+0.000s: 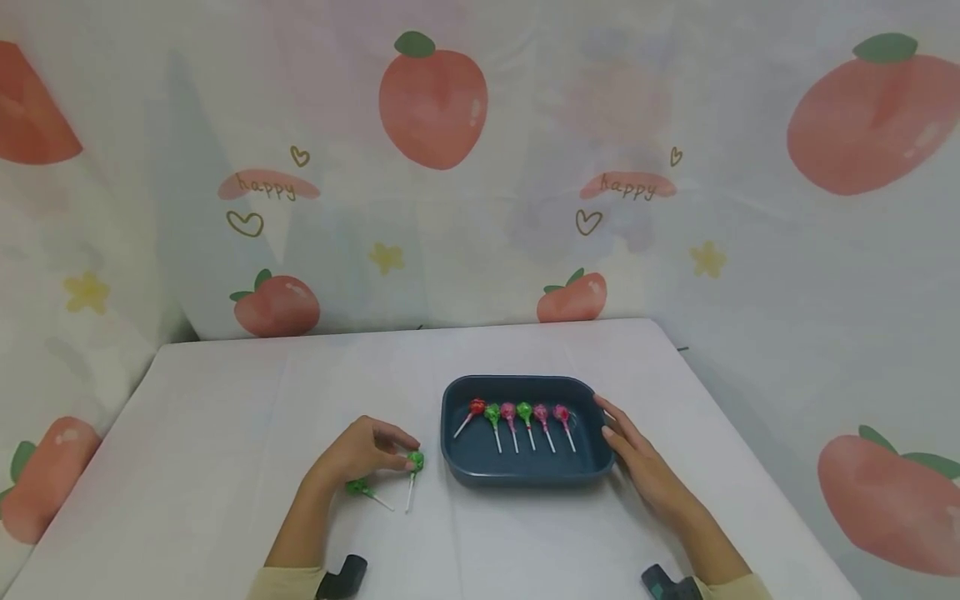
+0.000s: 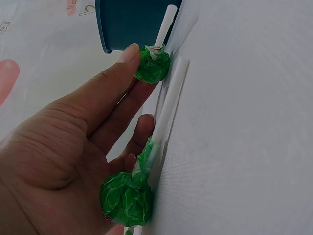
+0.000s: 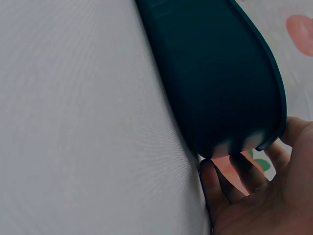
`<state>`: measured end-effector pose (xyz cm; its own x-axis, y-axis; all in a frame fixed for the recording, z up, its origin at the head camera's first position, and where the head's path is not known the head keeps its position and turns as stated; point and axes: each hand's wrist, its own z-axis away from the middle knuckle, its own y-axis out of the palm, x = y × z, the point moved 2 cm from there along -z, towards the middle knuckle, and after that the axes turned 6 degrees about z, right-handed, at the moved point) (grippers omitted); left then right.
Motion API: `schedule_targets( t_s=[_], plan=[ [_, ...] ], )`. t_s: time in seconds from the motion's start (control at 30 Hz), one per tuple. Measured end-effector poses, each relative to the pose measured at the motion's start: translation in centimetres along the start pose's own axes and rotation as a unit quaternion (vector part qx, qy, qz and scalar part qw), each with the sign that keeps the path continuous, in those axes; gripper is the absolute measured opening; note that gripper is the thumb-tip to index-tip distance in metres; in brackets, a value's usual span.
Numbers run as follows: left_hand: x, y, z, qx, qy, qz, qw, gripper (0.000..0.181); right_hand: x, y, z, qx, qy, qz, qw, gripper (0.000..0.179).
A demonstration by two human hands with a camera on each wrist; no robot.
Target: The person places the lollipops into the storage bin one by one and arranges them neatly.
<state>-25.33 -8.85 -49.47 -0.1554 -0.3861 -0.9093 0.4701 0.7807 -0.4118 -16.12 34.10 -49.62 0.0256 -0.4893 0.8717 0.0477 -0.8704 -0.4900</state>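
My left hand [image 1: 365, 450] pinches the wrapped head of a green lollipop [image 1: 416, 460] between thumb and fingers, its white stick pointing toward the near side of the table. A second green lollipop [image 2: 127, 198] lies on the cloth beneath that hand, its head partly covered by the palm in the head view. A dark blue tray [image 1: 525, 477] stands just to the right. My right hand [image 1: 647, 467] rests against the tray's right end, fingertips on the outer wall [image 3: 234, 142] and near the rim.
Inside the tray, a row of several lollipops begins with a red lollipop [image 1: 477, 406] at the left, followed by green and pink ones, sticks toward the near side. The white-covered table [image 1: 225, 400] meets a fruit-print curtain [image 1: 480, 208] at the back and sides.
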Motion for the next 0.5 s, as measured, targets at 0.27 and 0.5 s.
schedule_targets(
  t_s=[0.27, 0.5],
  plan=[
    [0.33, 0.15, -0.06, -0.007, 0.005, -0.011, 0.9999, 0.026, 0.01, 0.07, -0.11, -0.001, 0.003, 0.000, 1.0000, 0.055],
    [0.12, 0.38, -0.12, -0.011, 0.008, -0.015, 0.9998, 0.023, 0.03, -0.01, -0.18, -0.002, -0.002, 0.005, 1.0000, 0.054]
  ],
)
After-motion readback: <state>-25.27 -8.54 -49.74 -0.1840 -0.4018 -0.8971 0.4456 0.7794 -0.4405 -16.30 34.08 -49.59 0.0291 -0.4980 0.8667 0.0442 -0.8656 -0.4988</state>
